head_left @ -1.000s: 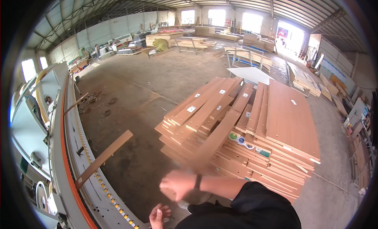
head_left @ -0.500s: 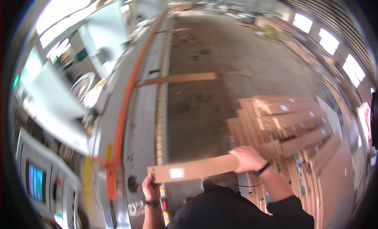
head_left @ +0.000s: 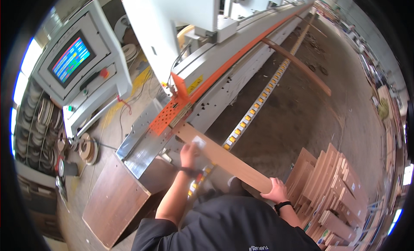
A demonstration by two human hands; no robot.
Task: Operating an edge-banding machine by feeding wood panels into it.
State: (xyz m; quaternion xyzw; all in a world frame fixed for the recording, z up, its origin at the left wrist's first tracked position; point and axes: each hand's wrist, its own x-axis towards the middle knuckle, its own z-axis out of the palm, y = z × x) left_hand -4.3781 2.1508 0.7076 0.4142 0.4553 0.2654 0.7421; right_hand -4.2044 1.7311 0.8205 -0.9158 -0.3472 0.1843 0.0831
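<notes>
A long, light-brown wooden board (head_left: 230, 159) slants across in front of me. Its far end meets the metal feed end (head_left: 180, 118) of the machine, beside an orange perforated guard (head_left: 166, 117). My right hand (head_left: 277, 191) is closed around the near end, thumb on the top face. By the board's left edge is my left hand (head_left: 189, 155), smeared by motion, its fingers beside a white label (head_left: 199, 142) on the board. Whether those fingers grip the board or the label cannot be made out.
A control cabinet with a lit screen (head_left: 71, 58) stands at left. Below the machine's end is a brown wooden box (head_left: 114, 203). A roller strip (head_left: 258, 102) runs alongside the machine, crossed by a brown support bar (head_left: 302, 67). Stacked boards (head_left: 327, 182) lie at right.
My view has swung left toward the machine's end and screen. The board has turned from nearly level to slanting, its far end now against the machine. My left hand has shifted from its end to its edge.
</notes>
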